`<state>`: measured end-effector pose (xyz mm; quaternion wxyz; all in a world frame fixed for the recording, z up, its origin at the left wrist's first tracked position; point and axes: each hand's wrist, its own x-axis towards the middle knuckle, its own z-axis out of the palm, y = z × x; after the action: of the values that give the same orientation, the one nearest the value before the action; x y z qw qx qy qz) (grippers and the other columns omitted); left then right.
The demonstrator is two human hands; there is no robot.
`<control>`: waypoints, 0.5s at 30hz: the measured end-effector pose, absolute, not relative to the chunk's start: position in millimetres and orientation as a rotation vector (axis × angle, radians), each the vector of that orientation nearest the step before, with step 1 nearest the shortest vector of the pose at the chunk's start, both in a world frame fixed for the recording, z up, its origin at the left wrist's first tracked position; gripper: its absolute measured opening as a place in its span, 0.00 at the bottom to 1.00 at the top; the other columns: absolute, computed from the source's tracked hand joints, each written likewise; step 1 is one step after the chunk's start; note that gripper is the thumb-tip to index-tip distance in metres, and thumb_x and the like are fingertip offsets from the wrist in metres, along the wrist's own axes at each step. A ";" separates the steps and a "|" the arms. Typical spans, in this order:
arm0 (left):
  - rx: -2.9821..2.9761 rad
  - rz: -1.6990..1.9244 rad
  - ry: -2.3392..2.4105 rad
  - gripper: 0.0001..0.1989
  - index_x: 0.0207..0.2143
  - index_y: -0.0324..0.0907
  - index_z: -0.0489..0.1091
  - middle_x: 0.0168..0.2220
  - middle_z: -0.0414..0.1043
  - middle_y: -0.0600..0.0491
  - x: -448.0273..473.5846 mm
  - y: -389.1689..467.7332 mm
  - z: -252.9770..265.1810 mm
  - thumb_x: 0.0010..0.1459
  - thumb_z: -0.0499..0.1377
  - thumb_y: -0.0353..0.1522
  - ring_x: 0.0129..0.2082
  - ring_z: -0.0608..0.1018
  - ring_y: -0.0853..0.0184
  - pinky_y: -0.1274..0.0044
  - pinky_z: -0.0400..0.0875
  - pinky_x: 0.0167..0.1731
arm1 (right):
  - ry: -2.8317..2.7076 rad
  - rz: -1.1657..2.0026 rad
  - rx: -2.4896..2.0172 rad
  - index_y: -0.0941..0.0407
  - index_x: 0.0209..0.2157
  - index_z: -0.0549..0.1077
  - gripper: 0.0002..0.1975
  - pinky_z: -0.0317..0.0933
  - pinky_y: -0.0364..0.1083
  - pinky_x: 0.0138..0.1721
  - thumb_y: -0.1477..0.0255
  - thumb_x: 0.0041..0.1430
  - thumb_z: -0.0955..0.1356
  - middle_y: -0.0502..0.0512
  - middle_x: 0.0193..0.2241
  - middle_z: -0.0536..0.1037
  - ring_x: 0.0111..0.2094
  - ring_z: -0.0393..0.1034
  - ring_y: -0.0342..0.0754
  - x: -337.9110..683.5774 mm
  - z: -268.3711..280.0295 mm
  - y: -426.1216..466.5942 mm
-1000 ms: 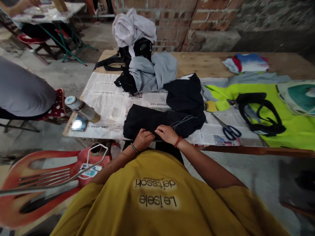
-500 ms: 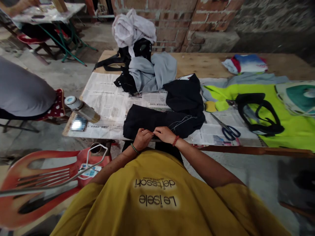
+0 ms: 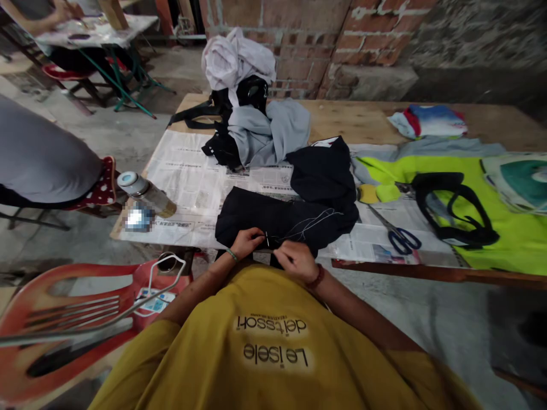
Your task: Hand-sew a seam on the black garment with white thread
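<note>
Dark navy cloth, apparently a garment, lies folded at the table's front edge. My left hand is closed at its near edge, thumb and fingers pinching the fabric. Just right of those fingertips a thin bright sliver, which looks like a needle, stands out against the dark cloth. My right hand is curled closed a little to the right, apart from the left one and nearer my body. What its fingers hold, if anything, is too small to make out. Loose pale thread trails in loops over the cloth.
Scissors lie right of the cloth, beside a black strap loop and an iron on yellow-green fabric. A bottle stands at the left table corner. Grey cloth is heaped behind. A red chair is at left.
My right hand has come away from the left, moving right and toward my body. The bright sliver now shows between them. My left hand stays at the cloth's edge; the whole view shifted slightly.
</note>
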<state>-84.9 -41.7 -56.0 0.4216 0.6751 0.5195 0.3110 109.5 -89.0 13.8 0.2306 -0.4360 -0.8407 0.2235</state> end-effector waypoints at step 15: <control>1.615 0.768 1.260 0.08 0.31 0.39 0.75 0.29 0.75 0.55 -84.9 -38.5 -62.9 0.51 0.58 0.34 0.30 0.75 0.70 0.79 0.68 0.34 | -2.142 0.617 -1.185 0.57 0.39 0.71 0.09 0.62 0.47 0.47 0.74 0.56 0.64 0.58 0.39 0.74 0.43 0.67 0.48 102.9 -51.7 -57.5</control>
<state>-84.9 -38.5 -62.9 0.4592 0.6557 0.5118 0.3119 102.9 -57.5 -51.7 0.3036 -0.4473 -0.8084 0.2327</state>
